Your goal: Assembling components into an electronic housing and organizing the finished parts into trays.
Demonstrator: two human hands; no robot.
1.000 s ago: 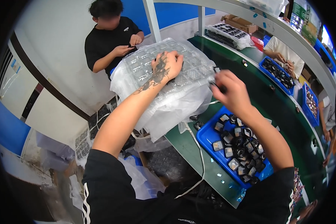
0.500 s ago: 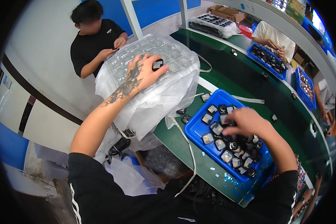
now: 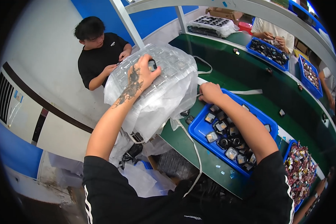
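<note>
My left hand point(image 3: 141, 72) is over a clear plastic compartment tray point(image 3: 171, 59), with thumb and fingers closed around a small black square device point(image 3: 152, 65) that has a pale face. White plastic sheeting point(image 3: 153, 106) hangs under and around this tray. My right hand point(image 3: 210, 92) is at the far left corner of a blue bin point(image 3: 199, 132), its fingers bent and curled downward. Whatever they hold, if anything, is hidden. Several similar black devices point(image 3: 211, 137) are heaped in the bin, some showing round lenses, partly covered by my right forearm.
The bin stands on a green worktable point(image 3: 175, 136), beside a long green belt point(image 3: 235, 74). Other blue bins hold black parts point(image 3: 268, 52) and reddish parts point(image 3: 298, 168). A person point(image 3: 104, 52) works at far left, another point(image 3: 274, 31) across the belt. A white strap point(image 3: 194, 156) dangles off the edge.
My right hand has moved from above the heap to the bin's far left corner. My left hand stays around the device on the clear tray. The view has shifted slightly.
</note>
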